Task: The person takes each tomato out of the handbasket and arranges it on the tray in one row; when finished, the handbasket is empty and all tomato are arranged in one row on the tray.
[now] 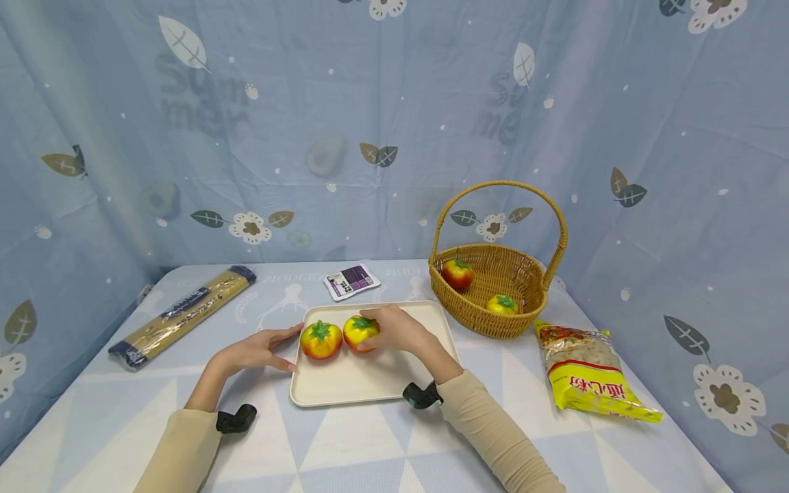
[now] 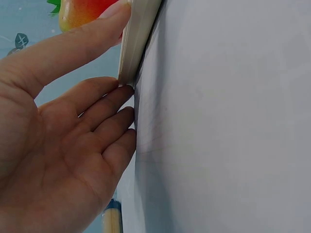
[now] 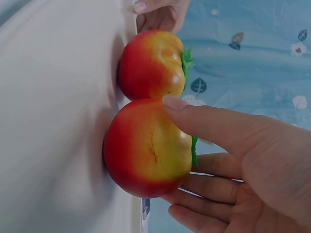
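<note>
On a cream rectangular tray [image 1: 364,383] sit two red-and-yellow tomatoes with green leafy tops, side by side. My right hand [image 1: 397,331] holds the right tomato [image 3: 148,150], its thumb on one side and its fingers on the other. That tomato rests on the tray, against or very near the left tomato [image 1: 321,340]. At the tray's left edge is my left hand [image 1: 255,351], thumb and fingertips touching the rim, fingers mostly extended. In the left wrist view the palm [image 2: 63,155] holds nothing.
Behind the tray to the right stands a wicker basket [image 1: 487,322] with a tall handle and two tomatoes inside. A yellow food bag [image 1: 594,376] lies at right. A noodle pack [image 1: 185,315] lies at left, and a small white-and-purple packet [image 1: 352,281] behind the tray.
</note>
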Demonstrator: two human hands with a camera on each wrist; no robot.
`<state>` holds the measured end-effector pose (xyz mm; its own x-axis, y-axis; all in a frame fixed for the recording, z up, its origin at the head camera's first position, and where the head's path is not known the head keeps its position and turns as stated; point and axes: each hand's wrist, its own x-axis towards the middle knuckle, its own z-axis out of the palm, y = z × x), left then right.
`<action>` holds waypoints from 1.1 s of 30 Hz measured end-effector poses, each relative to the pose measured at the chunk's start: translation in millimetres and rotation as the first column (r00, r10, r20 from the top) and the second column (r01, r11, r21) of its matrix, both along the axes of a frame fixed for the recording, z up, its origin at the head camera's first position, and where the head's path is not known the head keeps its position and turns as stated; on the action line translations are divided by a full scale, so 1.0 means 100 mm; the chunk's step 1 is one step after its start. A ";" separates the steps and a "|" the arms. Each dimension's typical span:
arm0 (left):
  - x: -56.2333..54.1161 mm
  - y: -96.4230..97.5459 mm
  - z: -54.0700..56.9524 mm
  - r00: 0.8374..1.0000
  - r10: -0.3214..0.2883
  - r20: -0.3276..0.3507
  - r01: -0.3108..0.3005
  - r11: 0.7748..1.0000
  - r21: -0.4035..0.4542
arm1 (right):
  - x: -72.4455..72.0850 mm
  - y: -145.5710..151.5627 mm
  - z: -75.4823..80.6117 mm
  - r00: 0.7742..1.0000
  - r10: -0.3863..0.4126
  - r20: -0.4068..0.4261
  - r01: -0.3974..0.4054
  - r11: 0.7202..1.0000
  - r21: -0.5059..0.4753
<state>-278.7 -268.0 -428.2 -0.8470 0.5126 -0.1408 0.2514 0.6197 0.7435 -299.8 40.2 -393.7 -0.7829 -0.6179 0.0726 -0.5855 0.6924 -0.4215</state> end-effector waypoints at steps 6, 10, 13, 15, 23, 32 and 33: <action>0.00 0.00 0.00 1.000 0.000 0.001 0.000 1.000 0.003 | 0.00 0.02 0.02 1.000 0.002 0.012 -0.001 1.000 -0.018; 0.01 0.00 0.01 1.000 0.000 -0.003 0.000 1.000 -0.001 | 0.01 0.03 0.05 1.000 -0.005 0.017 0.005 1.000 -0.020; 0.01 0.01 0.01 1.000 0.006 -0.001 -0.006 1.000 -0.005 | 0.01 0.05 0.07 1.000 -0.019 0.025 0.019 1.000 -0.019; 0.01 0.01 0.01 1.000 0.011 0.001 -0.011 1.000 -0.008 | 0.01 0.06 0.08 0.999 -0.025 0.027 0.026 0.999 -0.019; 0.01 0.01 0.01 1.000 0.010 0.005 -0.010 1.000 0.005 | -0.01 0.11 0.13 0.999 -0.039 0.030 0.040 0.999 -0.036; 0.01 0.01 0.00 1.000 0.010 -0.001 -0.010 1.000 -0.004 | -0.04 0.18 0.15 0.999 -0.037 0.001 0.037 0.998 -0.052; 0.01 0.01 0.00 1.000 0.011 0.000 -0.011 1.000 -0.005 | -0.04 0.19 0.16 0.999 -0.036 -0.002 0.036 0.998 -0.053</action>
<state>-277.4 -266.6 -427.9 -0.8528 0.5021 -0.1433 0.2444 0.6263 0.7402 -303.7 59.3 -378.2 -0.8043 -0.5845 0.1070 -0.5620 0.6896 -0.4567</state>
